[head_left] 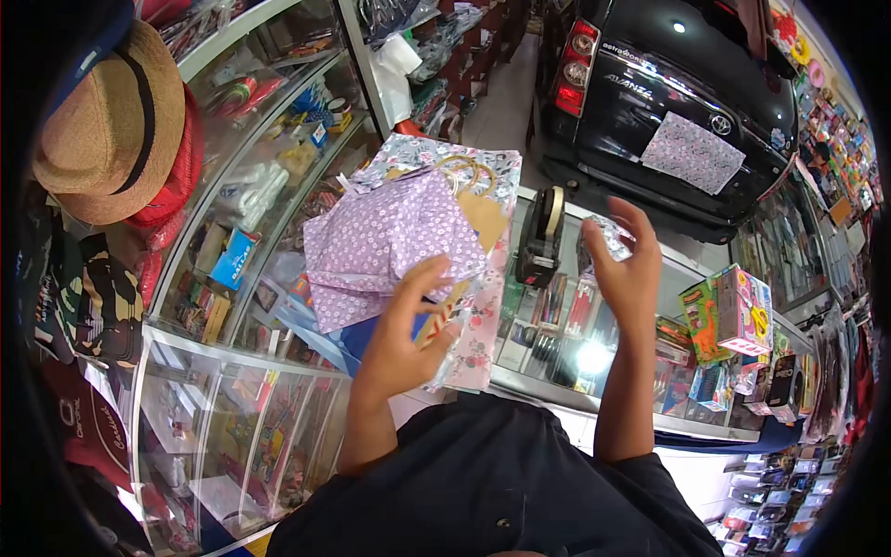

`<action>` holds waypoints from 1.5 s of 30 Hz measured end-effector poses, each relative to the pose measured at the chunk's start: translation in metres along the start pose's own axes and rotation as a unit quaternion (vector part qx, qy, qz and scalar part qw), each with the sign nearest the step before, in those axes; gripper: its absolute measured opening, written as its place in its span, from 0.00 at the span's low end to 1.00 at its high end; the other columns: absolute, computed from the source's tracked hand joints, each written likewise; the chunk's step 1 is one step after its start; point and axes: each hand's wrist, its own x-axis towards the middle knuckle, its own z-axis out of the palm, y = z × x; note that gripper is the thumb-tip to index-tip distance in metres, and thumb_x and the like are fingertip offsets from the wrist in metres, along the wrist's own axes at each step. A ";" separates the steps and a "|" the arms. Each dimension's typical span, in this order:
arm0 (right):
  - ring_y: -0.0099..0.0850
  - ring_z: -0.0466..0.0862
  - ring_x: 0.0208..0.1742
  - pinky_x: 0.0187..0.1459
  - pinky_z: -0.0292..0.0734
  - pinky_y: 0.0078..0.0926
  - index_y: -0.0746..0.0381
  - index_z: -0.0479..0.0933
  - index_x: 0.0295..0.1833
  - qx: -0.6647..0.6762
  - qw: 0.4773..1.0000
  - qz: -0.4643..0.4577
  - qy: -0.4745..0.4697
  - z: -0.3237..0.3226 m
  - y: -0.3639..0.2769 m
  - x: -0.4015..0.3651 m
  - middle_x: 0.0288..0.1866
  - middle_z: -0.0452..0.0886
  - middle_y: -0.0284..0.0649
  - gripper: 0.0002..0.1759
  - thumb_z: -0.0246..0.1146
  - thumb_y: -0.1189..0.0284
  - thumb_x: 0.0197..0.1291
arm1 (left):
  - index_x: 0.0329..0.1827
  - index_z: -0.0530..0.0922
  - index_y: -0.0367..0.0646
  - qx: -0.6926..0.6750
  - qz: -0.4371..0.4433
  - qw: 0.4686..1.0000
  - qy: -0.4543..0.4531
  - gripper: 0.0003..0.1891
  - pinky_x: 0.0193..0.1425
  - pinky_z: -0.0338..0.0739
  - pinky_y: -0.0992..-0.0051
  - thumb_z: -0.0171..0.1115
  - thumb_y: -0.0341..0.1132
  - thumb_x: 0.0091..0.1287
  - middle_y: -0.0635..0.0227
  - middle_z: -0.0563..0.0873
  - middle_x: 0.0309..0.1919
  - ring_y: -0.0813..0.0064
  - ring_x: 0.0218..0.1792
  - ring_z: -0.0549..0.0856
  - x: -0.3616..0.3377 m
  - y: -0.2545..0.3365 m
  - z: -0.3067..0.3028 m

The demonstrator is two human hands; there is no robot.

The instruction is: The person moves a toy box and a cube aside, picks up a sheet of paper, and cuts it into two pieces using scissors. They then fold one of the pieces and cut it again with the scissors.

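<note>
A purple floral-patterned sheet or bag [399,227], creased and bulky, lies on top of a pile on the glass counter. My left hand [404,325] is at its lower right edge, with index finger and thumb apart. Under it show a brown paper bag [484,218] with twisted handles, white floral paper [501,165], pink floral paper [475,348] and a blue piece [357,342]. My right hand [631,260] is curved with thumb and fingers apart. A crumpled silvery patterned bundle [608,239] shows between and behind them, partly hidden. Left of it stands a black tape dispenser [538,243].
Glass display cases [278,353] full of small goods stand on the left, beneath straw hats [111,130]. Boxed toys [733,316] stand on the right counter. A black car [687,84] is parked just beyond the counter [585,371].
</note>
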 end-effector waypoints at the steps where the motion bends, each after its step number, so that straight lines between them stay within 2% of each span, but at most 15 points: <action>1: 0.42 0.87 0.58 0.59 0.83 0.39 0.70 0.78 0.67 0.144 0.989 0.013 -0.040 0.010 -0.021 -0.001 0.56 0.87 0.52 0.32 0.76 0.61 0.64 | 0.79 0.69 0.39 0.003 0.000 0.999 0.042 0.34 0.64 0.82 0.64 0.69 0.25 0.68 0.55 0.73 0.77 0.62 0.69 0.82 -0.001 -0.002 -0.010; 3: 0.38 0.91 0.46 0.49 0.85 0.36 0.73 0.80 0.62 0.279 0.949 0.034 -0.146 0.051 -0.045 -0.009 0.46 0.89 0.48 0.26 0.73 0.64 0.68 | 0.78 0.69 0.39 -0.002 -0.004 0.998 0.066 0.32 0.63 0.82 0.65 0.68 0.27 0.71 0.55 0.74 0.76 0.62 0.69 0.82 -0.001 -0.009 -0.027; 5: 0.40 0.92 0.45 0.47 0.86 0.37 0.75 0.80 0.61 0.396 0.851 0.167 -0.302 0.089 -0.075 -0.008 0.44 0.90 0.50 0.31 0.74 0.58 0.67 | 0.81 0.65 0.37 0.000 -0.029 0.988 0.150 0.33 0.67 0.79 0.64 0.66 0.31 0.75 0.55 0.72 0.78 0.60 0.73 0.78 -0.001 -0.020 -0.036; 8: 0.42 0.92 0.48 0.52 0.86 0.37 0.80 0.76 0.63 0.222 0.914 0.132 -0.313 0.151 -0.088 -0.006 0.51 0.89 0.59 0.41 0.70 0.49 0.69 | 0.80 0.67 0.39 0.027 -0.022 0.977 0.210 0.32 0.72 0.76 0.60 0.67 0.34 0.75 0.55 0.71 0.78 0.59 0.75 0.75 -0.002 -0.041 -0.044; 10: 0.58 0.90 0.54 0.58 0.83 0.46 0.87 0.75 0.61 -0.073 0.958 0.075 -0.267 0.176 -0.093 -0.002 0.53 0.86 0.71 0.59 0.61 0.30 0.65 | 0.80 0.68 0.40 0.096 -0.023 0.964 0.246 0.33 0.79 0.68 0.51 0.69 0.38 0.73 0.50 0.67 0.80 0.52 0.80 0.68 -0.005 -0.045 -0.049; 13: 0.68 0.85 0.60 0.64 0.80 0.49 0.91 0.77 0.56 -0.042 0.918 0.136 -0.371 0.203 -0.075 0.009 0.55 0.82 0.80 0.67 0.51 0.23 0.63 | 0.81 0.67 0.43 0.267 -0.011 0.940 0.212 0.37 0.83 0.60 0.44 0.70 0.41 0.72 0.42 0.63 0.82 0.43 0.83 0.63 -0.007 -0.063 -0.058; 18: 0.65 0.85 0.63 0.66 0.79 0.46 0.91 0.79 0.52 -0.036 0.925 0.162 -0.341 0.213 -0.078 0.007 0.54 0.82 0.80 0.70 0.55 0.19 0.56 | 0.78 0.76 0.49 0.274 -0.140 0.943 0.131 0.35 0.87 0.50 0.43 0.75 0.42 0.67 0.37 0.53 0.86 0.27 0.85 0.48 -0.012 -0.071 -0.053; 21: 0.61 0.86 0.63 0.65 0.80 0.45 0.91 0.79 0.53 0.044 0.919 0.184 -0.345 0.222 -0.073 0.005 0.53 0.84 0.78 0.68 0.65 0.22 0.51 | 0.78 0.76 0.48 0.292 -0.131 0.941 0.113 0.34 0.87 0.48 0.43 0.75 0.41 0.67 0.37 0.54 0.86 0.28 0.85 0.48 -0.013 -0.078 -0.052; 24: 0.55 0.85 0.67 0.65 0.81 0.40 0.88 0.73 0.63 0.074 0.926 0.260 -0.263 0.217 -0.091 0.001 0.64 0.82 0.70 0.71 0.80 0.30 0.38 | 0.76 0.78 0.48 0.291 -0.107 0.945 0.106 0.33 0.88 0.46 0.43 0.75 0.41 0.67 0.38 0.56 0.85 0.28 0.85 0.48 -0.011 -0.082 -0.053; 27: 0.52 0.85 0.67 0.65 0.82 0.39 0.85 0.75 0.63 0.164 0.922 0.176 -0.303 0.233 -0.074 -0.003 0.65 0.82 0.67 0.67 0.83 0.33 0.35 | 0.76 0.78 0.48 0.302 -0.103 0.944 0.081 0.33 0.88 0.45 0.43 0.75 0.40 0.66 0.40 0.57 0.85 0.28 0.85 0.49 -0.010 -0.080 -0.049; 32: 0.46 0.87 0.62 0.60 0.83 0.36 0.84 0.73 0.63 0.240 0.878 0.245 -0.335 0.230 -0.067 0.000 0.61 0.84 0.63 0.63 0.90 0.46 0.32 | 0.77 0.77 0.50 0.301 -0.136 0.942 0.055 0.34 0.88 0.44 0.42 0.76 0.40 0.66 0.43 0.57 0.86 0.28 0.85 0.47 -0.010 -0.073 -0.045; 35: 0.44 0.87 0.59 0.58 0.84 0.36 0.83 0.69 0.62 0.252 0.886 0.281 -0.268 0.233 -0.059 -0.006 0.59 0.84 0.62 0.62 0.90 0.50 0.32 | 0.85 0.64 0.48 0.314 -0.135 0.940 0.003 0.45 0.88 0.44 0.42 0.77 0.40 0.65 0.45 0.49 0.88 0.30 0.86 0.43 -0.013 -0.076 -0.046; 38: 0.42 0.87 0.56 0.57 0.84 0.35 0.80 0.66 0.62 0.321 0.877 0.280 -0.222 0.247 -0.040 -0.009 0.59 0.83 0.60 0.59 0.91 0.55 0.32 | 0.88 0.33 0.36 0.332 -0.127 0.933 -0.049 0.66 0.89 0.45 0.46 0.80 0.42 0.61 0.37 0.28 0.86 0.33 0.87 0.36 -0.024 -0.093 -0.045; 41: 0.39 0.89 0.50 0.51 0.88 0.34 0.79 0.65 0.66 0.309 0.899 0.273 -0.148 0.227 -0.042 -0.005 0.58 0.84 0.54 0.55 0.89 0.67 0.37 | 0.88 0.33 0.34 0.281 -0.156 0.947 -0.019 0.66 0.89 0.46 0.49 0.79 0.43 0.63 0.33 0.25 0.85 0.32 0.87 0.38 -0.027 -0.092 -0.041; 45: 0.38 0.88 0.50 0.52 0.87 0.33 0.77 0.67 0.64 0.317 0.908 0.262 -0.073 0.188 -0.051 0.005 0.57 0.84 0.53 0.52 0.90 0.67 0.38 | 0.87 0.32 0.31 0.302 -0.123 0.945 -0.014 0.65 0.88 0.49 0.48 0.77 0.45 0.64 0.26 0.42 0.84 0.27 0.85 0.46 -0.033 -0.111 -0.041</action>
